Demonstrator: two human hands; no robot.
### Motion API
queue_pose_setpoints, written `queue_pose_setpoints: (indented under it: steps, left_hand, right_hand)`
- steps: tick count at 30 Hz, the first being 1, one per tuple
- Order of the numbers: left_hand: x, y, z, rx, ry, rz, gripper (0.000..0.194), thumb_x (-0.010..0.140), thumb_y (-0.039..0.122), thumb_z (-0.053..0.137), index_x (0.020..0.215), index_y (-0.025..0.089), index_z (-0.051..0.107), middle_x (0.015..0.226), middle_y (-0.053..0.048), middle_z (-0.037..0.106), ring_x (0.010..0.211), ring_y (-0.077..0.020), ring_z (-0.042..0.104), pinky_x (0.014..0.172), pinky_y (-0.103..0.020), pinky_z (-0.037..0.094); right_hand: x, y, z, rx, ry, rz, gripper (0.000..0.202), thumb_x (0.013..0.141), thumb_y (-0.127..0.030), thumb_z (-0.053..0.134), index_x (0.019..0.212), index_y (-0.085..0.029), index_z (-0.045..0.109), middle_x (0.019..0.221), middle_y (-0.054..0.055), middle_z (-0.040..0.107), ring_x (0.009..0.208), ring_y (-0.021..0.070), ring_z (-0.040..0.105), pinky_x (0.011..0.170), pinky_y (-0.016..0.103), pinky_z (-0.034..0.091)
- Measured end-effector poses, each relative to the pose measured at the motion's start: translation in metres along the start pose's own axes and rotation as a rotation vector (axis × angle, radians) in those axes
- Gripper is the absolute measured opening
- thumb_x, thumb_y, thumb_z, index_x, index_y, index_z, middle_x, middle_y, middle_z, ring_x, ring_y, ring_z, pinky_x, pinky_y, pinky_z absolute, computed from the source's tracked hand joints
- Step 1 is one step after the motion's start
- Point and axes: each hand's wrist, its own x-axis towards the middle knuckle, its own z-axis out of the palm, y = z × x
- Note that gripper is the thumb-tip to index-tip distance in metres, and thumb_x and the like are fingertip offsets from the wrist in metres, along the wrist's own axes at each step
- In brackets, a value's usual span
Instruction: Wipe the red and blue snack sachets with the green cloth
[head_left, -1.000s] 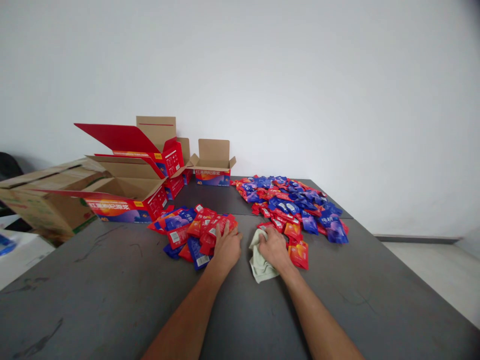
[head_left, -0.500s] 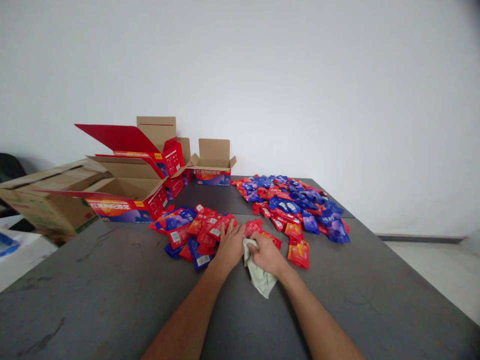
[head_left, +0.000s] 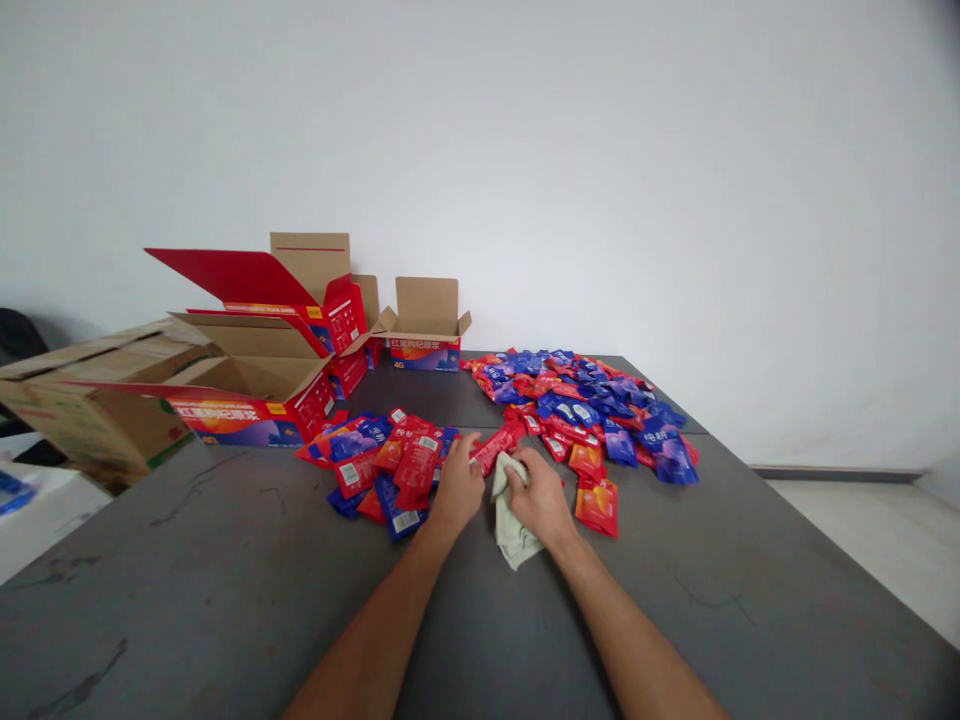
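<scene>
My right hand (head_left: 538, 498) is closed around a pale green cloth (head_left: 514, 535), which hangs down toward the dark table. Between my two hands a red pouch (head_left: 498, 446) is raised at a slant, its upper end close to the right fingers. My left hand (head_left: 459, 488) pinches the lower left end of this pouch with thumb and fingers. Just left of that hand lies a smaller heap of red and blue pouches (head_left: 417, 468), some with barcodes facing up. A single red-orange pouch (head_left: 598, 508) lies to the right of my right hand.
A larger pile of red and blue pouches (head_left: 600, 405) covers the table's back right. Open printed boxes (head_left: 240, 422) stand at the left, with another open box (head_left: 425, 354) at the back. Large brown cartons (head_left: 112, 425) stand beyond the table's left edge.
The red pouch has come up off the table between my hands and now slants. My left hand has gone from lying spread to pinching it. The cloth has shifted slightly upward.
</scene>
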Motion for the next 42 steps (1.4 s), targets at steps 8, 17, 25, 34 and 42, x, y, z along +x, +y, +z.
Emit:
queue_pose_setpoints:
  steps: [8,17,25,34,42]
  left_hand:
    - [-0.001,0.001,0.002,-0.614,-0.193,-0.178,0.054,0.065,0.003,0.057,0.116,0.017,0.069,0.114,-0.008,0.072,0.104,-0.0239,0.066,0.088,-0.033,0.052]
    - [-0.007,0.016,-0.002,-0.807,-0.464,-0.165,0.075,0.061,-0.001,0.054,0.132,0.019,0.062,0.126,-0.010,0.069,0.114,-0.0256,0.065,0.097,-0.038,0.051]
    - [-0.005,-0.002,-0.001,-0.645,-0.371,-0.079,0.083,0.058,-0.002,0.047,0.136,0.021,0.060,0.139,-0.007,0.062,0.134,-0.0250,0.052,0.117,-0.045,0.035]
    - [-0.010,0.011,0.003,-0.582,-0.453,0.038,0.081,0.059,-0.004,0.047,0.135,0.022,0.062,0.139,-0.007,0.061,0.138,-0.0266,0.047,0.120,-0.049,0.031]
    - [-0.007,0.012,-0.002,-0.677,-0.355,-0.025,0.089,0.054,-0.002,0.043,0.139,0.022,0.057,0.139,-0.007,0.061,0.133,-0.0244,0.051,0.116,-0.044,0.036]
  right_hand:
    - [-0.003,-0.008,0.005,0.076,-0.011,-0.213,0.021,0.086,-0.016,0.061,0.104,-0.024,0.067,0.110,0.008,0.062,0.105,0.0234,0.057,0.095,0.038,0.048]
    - [0.009,0.009,-0.015,-0.093,0.303,-0.067,0.019,0.090,-0.023,0.059,0.104,-0.020,0.071,0.100,0.009,0.065,0.098,0.0257,0.057,0.092,0.044,0.047]
    - [0.002,0.000,-0.002,-0.035,0.127,-0.163,0.022,0.091,-0.022,0.059,0.108,-0.022,0.072,0.104,0.008,0.066,0.100,0.0238,0.058,0.092,0.039,0.048]
    - [0.006,0.001,-0.013,-0.079,0.280,-0.073,0.024,0.090,-0.022,0.058,0.108,-0.022,0.075,0.104,0.010,0.065,0.100,0.0254,0.058,0.092,0.042,0.048]
    - [-0.004,-0.014,0.007,0.012,-0.079,-0.239,0.032,0.086,-0.013,0.059,0.110,-0.028,0.074,0.103,0.007,0.067,0.099,0.0237,0.057,0.091,0.040,0.047]
